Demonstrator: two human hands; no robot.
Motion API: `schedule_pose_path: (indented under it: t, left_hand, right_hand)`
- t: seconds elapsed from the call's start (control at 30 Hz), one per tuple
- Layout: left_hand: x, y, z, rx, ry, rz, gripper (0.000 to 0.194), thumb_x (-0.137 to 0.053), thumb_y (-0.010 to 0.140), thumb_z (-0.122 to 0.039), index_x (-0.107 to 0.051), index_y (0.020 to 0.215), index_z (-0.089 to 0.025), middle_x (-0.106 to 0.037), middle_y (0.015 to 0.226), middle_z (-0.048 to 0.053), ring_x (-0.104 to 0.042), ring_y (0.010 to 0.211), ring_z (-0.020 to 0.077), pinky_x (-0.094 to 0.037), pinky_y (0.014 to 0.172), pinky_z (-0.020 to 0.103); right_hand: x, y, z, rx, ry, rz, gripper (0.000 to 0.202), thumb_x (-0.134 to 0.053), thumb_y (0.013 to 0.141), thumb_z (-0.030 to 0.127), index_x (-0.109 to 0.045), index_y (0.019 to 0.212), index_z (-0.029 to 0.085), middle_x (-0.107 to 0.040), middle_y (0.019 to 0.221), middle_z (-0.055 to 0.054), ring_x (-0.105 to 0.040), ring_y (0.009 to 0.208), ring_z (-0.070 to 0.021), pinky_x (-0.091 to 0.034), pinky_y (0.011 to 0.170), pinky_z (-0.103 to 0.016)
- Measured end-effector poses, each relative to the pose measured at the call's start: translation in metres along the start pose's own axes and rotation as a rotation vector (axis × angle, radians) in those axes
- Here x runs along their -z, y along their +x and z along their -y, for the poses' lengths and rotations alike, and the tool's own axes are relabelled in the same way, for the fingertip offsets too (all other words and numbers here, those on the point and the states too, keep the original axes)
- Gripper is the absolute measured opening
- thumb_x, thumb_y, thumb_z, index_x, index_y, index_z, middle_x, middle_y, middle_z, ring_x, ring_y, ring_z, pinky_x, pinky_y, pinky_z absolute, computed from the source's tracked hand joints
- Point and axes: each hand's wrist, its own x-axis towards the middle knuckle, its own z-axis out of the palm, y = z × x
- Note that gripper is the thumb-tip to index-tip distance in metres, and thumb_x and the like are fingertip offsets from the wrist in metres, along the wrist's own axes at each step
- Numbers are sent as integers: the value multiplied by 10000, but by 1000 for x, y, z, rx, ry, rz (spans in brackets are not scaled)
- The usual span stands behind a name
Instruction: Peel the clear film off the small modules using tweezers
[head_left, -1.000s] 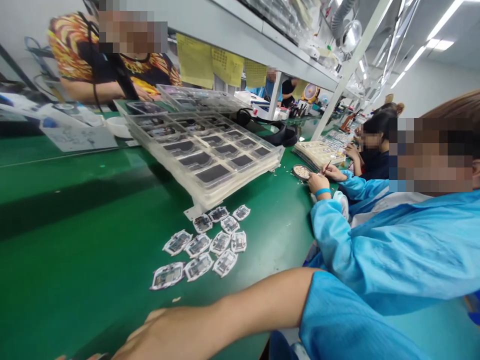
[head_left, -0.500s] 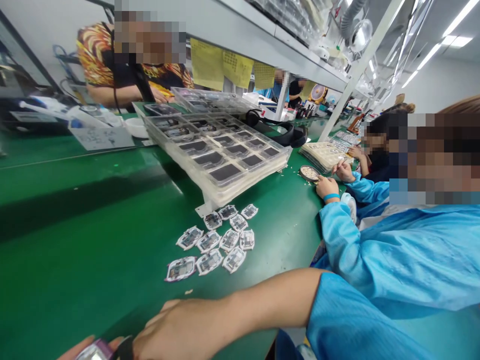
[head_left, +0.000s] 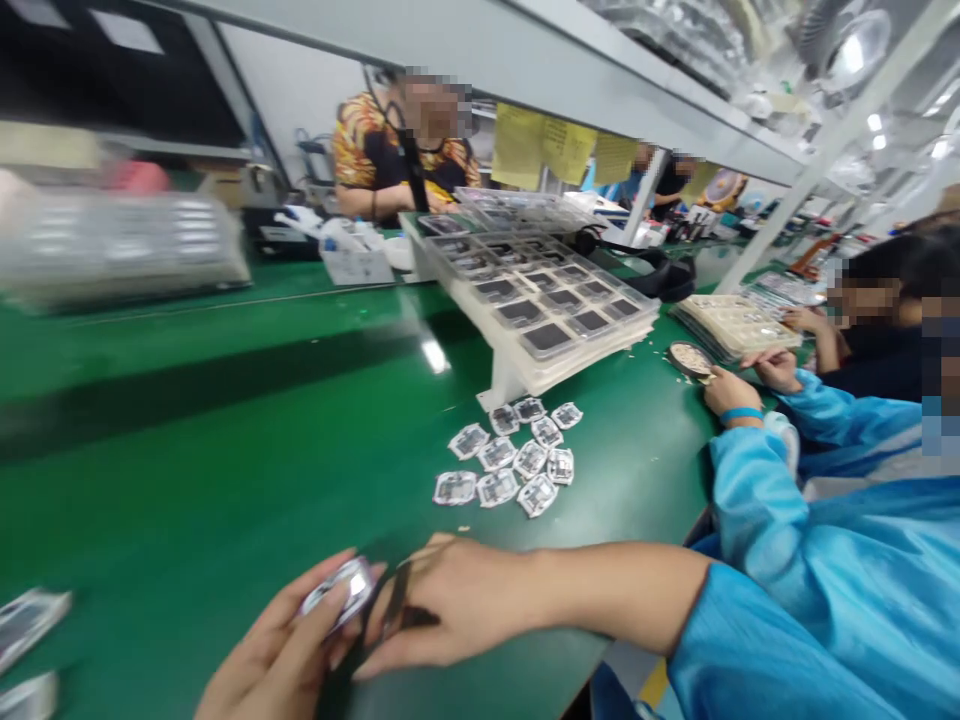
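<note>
Near the bottom of the head view, my left hand [head_left: 281, 640] pinches a small watch case [head_left: 341, 592] with a shiny face and a purplish rim. Right beside it, my right hand [head_left: 457, 600] is curled around a slim black object [head_left: 401, 590], blurred and partly covered by the fingers. Whether that object touches the case I cannot tell. Beyond my hands, several white watch-shaped housings [head_left: 497, 488] with circuit parts inside lie grouped on the green table [head_left: 262, 440]. More such white pieces [head_left: 30, 625] show at the lower left edge.
Stacked clear trays [head_left: 547, 340] with dark square parts stand past the housings. At right, a person in a blue sleeve [head_left: 757, 490] works by a round dish [head_left: 690, 358] and cream trays [head_left: 739, 325]. Another person [head_left: 405, 165] sits across. A white box [head_left: 356, 255] stands at the back.
The view has swung left, so the table items appear farther right. My left hand and the watch case have come fully into sight, along with the white pieces at lower left.
</note>
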Motion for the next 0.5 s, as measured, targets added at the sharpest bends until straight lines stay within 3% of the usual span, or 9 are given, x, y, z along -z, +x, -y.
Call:
schedule_pose_path:
  t: [0.07,0.17,0.3,0.5]
  left_hand:
    - [-2,-4,-2,-22,-30,9,626,-935,342,-580,-760,845,-251,-774,822,-15,-656,804,194,-527,683,253]
    - [-1,-5,0,-85,-36,56,627,-911,470,-554,-728,942,-185,-734,779,7,-613,731,161,-478,645,241]
    - [5,-1,8,-132,-31,135,588,-838,620,-537,-684,1038,-153,-702,767,24,-586,699,164,-419,606,254]
    - [5,-2,10,-124,-44,181,485,-774,712,-457,-673,1073,-149,-708,838,41,-536,656,139,-404,631,265]
  right_hand:
    - [-1,-1,1,39,45,-24,235,-658,904,411,-702,946,184,-787,1019,-38,-720,1040,-167,-488,917,-239]
    - [-3,-3,1,55,114,-86,185,-686,890,350,-713,928,170,-790,1010,-58,-736,994,-185,-496,912,-275]
    - [-4,-6,2,64,233,-159,142,-690,882,303,-728,934,176,-794,995,-67,-746,939,-197,-524,872,-302]
    - [-3,-7,5,-14,454,-216,144,-682,865,330,-723,902,197,-790,899,-51,-745,808,-183,-566,762,-295]
